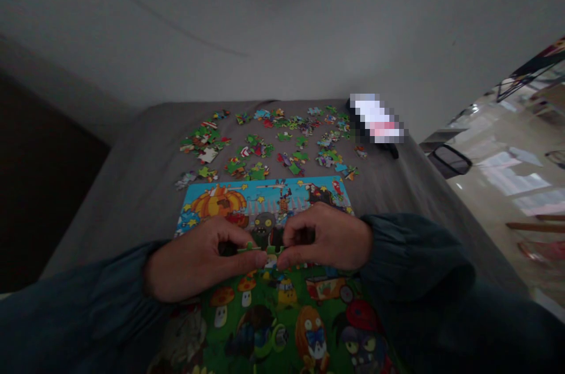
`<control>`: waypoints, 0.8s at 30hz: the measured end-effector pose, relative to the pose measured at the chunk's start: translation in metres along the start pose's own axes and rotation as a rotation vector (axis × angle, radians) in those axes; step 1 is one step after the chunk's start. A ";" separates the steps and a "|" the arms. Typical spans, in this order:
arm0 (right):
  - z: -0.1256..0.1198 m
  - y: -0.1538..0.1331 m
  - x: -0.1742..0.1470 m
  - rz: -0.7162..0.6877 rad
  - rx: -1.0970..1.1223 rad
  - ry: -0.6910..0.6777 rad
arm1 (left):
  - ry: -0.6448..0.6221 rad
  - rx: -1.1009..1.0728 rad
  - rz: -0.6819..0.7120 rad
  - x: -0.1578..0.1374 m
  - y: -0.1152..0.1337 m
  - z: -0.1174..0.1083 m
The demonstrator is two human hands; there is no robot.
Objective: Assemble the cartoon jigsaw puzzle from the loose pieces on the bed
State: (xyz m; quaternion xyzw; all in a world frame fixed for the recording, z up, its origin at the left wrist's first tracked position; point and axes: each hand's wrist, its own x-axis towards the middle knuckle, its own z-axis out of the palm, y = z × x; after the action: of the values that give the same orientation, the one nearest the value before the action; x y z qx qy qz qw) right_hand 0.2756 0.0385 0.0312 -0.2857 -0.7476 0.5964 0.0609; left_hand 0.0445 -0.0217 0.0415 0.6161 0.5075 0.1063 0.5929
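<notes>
A small green puzzle piece [249,246] is pinched between the thumb and fingers of my left hand [212,253]. Just beside it, my right hand [326,235] pinches another puzzle piece [276,249], partly hidden by the fingers. The two hands nearly meet above a colourful cartoon picture sheet [260,191], its blue top showing a pumpkin and stars. Its green lower part, with mushrooms and other characters, lies in shadow below my wrists. My hands cover the middle of the picture.
Several loose puzzle pieces [256,147] are scattered beyond the picture on the grey cloth surface [141,185]. A phone-like device with a blurred bright screen [377,118] stands at the back right. A pale wall [265,26] rises behind; a glossy floor [521,168] shows at right.
</notes>
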 end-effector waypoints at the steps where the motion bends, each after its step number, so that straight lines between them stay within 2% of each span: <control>1: 0.000 0.000 0.000 -0.024 -0.045 0.008 | -0.010 0.031 -0.001 0.000 0.000 0.001; 4: -0.001 -0.001 0.000 -0.107 -0.135 0.001 | -0.041 0.063 0.001 0.001 0.000 0.003; 8: -0.003 -0.003 -0.001 -0.157 -0.132 -0.031 | -0.032 -0.003 0.014 0.001 0.001 0.002; 12: -0.005 -0.004 -0.002 -0.149 -0.138 -0.006 | -0.049 -0.046 -0.022 0.001 0.001 0.003; 18: -0.003 -0.001 0.000 -0.119 -0.128 -0.033 | -0.086 -0.005 0.003 0.003 -0.001 0.009; 24: -0.004 -0.002 -0.001 -0.067 -0.177 -0.067 | -0.109 0.019 -0.095 0.003 -0.004 0.013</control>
State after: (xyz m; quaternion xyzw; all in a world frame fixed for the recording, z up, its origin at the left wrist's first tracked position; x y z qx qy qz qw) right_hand 0.2771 0.0409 0.0347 -0.2449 -0.8081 0.5349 0.0303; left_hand 0.0536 -0.0285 0.0328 0.6020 0.5041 0.0396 0.6179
